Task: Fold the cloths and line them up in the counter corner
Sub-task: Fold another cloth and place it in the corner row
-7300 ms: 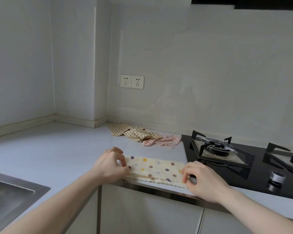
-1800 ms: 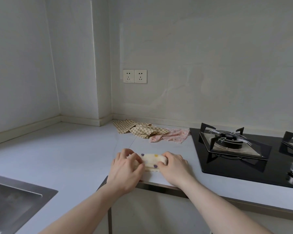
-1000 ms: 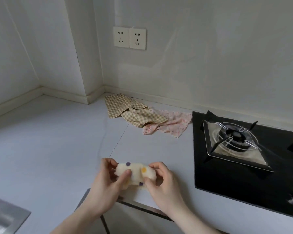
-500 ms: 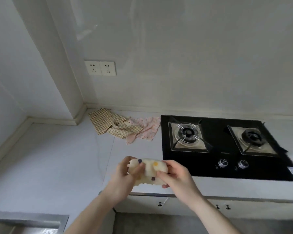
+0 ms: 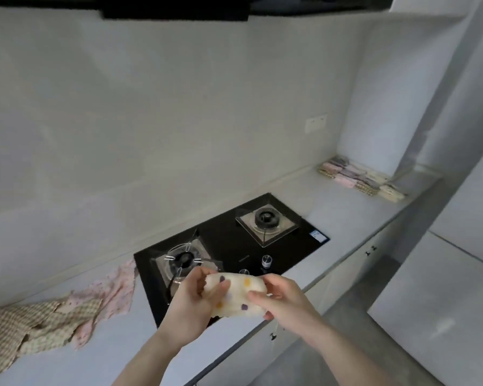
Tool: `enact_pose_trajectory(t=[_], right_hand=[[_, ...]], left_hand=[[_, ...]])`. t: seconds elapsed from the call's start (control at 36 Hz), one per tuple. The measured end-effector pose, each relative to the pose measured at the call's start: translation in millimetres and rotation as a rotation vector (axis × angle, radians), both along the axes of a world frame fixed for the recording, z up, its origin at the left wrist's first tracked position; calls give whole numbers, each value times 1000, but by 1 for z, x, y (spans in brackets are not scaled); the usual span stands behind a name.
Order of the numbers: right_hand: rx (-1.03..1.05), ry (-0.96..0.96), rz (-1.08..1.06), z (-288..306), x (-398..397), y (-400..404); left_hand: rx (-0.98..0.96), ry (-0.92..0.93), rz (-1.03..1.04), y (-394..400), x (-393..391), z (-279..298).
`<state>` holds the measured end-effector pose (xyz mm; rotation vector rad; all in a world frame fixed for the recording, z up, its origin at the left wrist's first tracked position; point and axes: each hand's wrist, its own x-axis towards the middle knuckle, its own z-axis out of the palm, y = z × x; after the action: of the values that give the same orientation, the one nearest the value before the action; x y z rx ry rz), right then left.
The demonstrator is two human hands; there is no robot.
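Note:
A folded cream cloth with purple and yellow dots is held in the air in front of the stove. My left hand grips its left end and my right hand pinches its right end. A row of several folded cloths lies in the far right counter corner against the wall. At the lower left, an unfolded beige checked cloth and a pink patterned cloth lie crumpled on the counter.
A black two-burner gas stove is set into the white counter between the loose cloths and the folded row. A tall white cabinet stands at the right, with grey floor below the counter edge.
The view has swung right, bringing the far counter corner with the folded row into sight. Both hands keep holding the dotted cloth, lifted off the counter since 1.8 s ago.

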<state>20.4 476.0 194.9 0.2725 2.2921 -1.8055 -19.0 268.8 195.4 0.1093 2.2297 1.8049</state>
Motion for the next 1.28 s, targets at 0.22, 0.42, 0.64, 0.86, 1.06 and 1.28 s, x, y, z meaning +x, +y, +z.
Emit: enact_pose_trajectory(t=[0.22, 0.42, 0.64, 0.86, 1.06, 1.28], right_hand=[[22, -6, -172, -4, -13, 129], [122, -2, -211, -10, -31, 263], [141, 18, -189, -2, -69, 370], [129, 13, -225, -15, -127, 440], [31, -117, -404, -24, -190, 500], [-27, -186, -646, -50, -240, 568]], left_hand=[[-79, 19, -147, 130, -42, 5], [-139, 20, -221, 253, -75, -10], [-232, 47, -150, 358, -105, -5], [-318, 25, -203, 427, -172, -13], [-296, 33, -208, 481, -251, -15], [-310, 8, -260, 537, -325, -32]])
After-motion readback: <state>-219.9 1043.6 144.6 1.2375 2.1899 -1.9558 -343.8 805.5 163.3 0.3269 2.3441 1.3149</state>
